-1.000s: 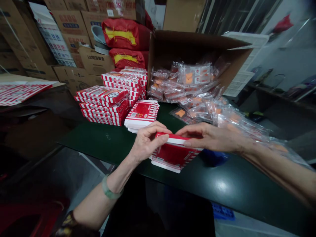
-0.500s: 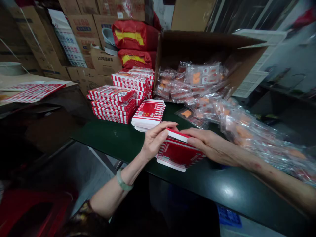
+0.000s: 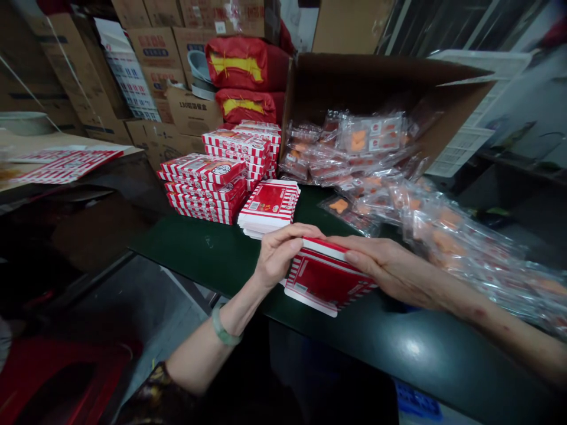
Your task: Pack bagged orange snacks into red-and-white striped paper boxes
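Cardboard boxes (image 3: 155,47) crowded the back of the room, and before them ran a dark green desk (image 3: 195,245); I reckoned every place from the red carton (image 3: 330,280) in my hands.

Well to the left of that carton, red-striped sheets (image 3: 75,165) lay on a second, paler desk (image 3: 71,140). Less far to its left, and farther from me, stood a stack of striped boxes (image 3: 201,183), with another stack (image 3: 239,144) just behind. Nearer, just beyond the carton and to its left, sat a pile of flat cartons (image 3: 270,200).

My left hand (image 3: 280,257) pinched the carton's upper left corner, thumb on the near side, fingers over the back. My right hand (image 3: 383,265) gripped the same upper edge towards its other end, its thumb by the white strip (image 3: 326,249). Both thumbs, I judged, needed to press evenly and lightly, with the fingers behind backing the card so it stayed square; a harder push on one side would probably have skewed or creased it. Below, a white flap (image 3: 310,302) stuck out; whether it touched the desk, I could not tell.

To the carton's right, clear packets (image 3: 447,230) with orange pieces spread over the desk and back into an open cardboard box (image 3: 465,94).
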A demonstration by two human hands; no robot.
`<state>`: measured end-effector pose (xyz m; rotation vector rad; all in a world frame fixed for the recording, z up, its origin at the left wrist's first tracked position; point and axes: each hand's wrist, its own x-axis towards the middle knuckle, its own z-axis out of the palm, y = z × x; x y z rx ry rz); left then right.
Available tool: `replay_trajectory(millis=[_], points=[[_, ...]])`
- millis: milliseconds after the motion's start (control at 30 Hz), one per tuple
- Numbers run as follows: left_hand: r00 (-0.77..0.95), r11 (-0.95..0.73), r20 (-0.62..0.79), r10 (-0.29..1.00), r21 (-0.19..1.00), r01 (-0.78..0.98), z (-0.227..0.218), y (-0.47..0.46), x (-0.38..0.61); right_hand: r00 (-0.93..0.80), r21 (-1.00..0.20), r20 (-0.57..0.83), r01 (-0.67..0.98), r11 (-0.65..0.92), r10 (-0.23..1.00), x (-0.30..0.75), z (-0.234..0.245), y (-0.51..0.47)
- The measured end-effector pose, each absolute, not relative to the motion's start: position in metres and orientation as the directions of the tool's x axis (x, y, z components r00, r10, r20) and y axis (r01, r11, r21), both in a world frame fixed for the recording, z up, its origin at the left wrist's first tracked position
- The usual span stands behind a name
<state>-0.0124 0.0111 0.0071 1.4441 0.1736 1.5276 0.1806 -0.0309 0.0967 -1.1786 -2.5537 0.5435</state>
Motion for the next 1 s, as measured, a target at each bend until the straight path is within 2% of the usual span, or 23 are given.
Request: replay_trajectory(millis=[100,167,367,500,567,600,667,800,867,1000], points=[[0.124,-0.525,0.661,0.740,0.683,-0.508,0.004,0.006,-0.005,-0.638,-0.533,0.023,0.643,0.549,0.769,0.184,0.100,-0.029],[0.081,-0.558,0.661,0.746,0.687,-0.466,0.004,0.004,-0.002,-0.634,-0.541,0.005,0.649,0.535,0.773,0.184,0.102,-0.028],[0.102,-0.637,0.724,0.682,0.657,-0.403,0.003,0.009,-0.007,-0.618,-0.398,0.067,0.704,0.589,0.784,0.181,0.097,-0.027],[0.140,-0.717,0.798,0.586,0.592,-0.369,0.003,0.011,-0.011,-0.590,-0.250,0.141,0.756,0.605,0.795,0.179,0.085,-0.028],[0.105,-0.776,0.832,0.545,0.548,-0.312,0.005,0.010,-0.008,-0.570,-0.219,0.168,0.774,0.594,0.804,0.179,0.082,-0.029],[0.079,-0.800,0.843,0.533,0.532,-0.279,0.006,0.010,-0.005,-0.565,-0.237,0.163,0.773,0.588,0.809,0.180,0.082,-0.030],[0.036,-0.822,0.849,0.527,0.520,-0.230,0.009,0.011,0.000,-0.550,-0.347,0.125,0.756,0.555,0.826,0.182,0.087,-0.030],[0.054,-0.824,0.846,0.530,0.529,-0.206,0.014,0.011,0.002,-0.509,-0.647,-0.124,0.692,0.320,0.852,0.186,0.107,-0.024],[0.102,-0.831,0.854,0.510,0.520,-0.197,0.017,0.011,-0.001,-0.486,-0.669,-0.223,0.707,0.230,0.845,0.184,0.117,-0.021],[0.214,-0.845,0.866,0.452,0.492,-0.209,0.023,0.008,-0.007,-0.443,-0.566,-0.249,0.788,0.242,0.861,0.177,0.130,-0.017]])
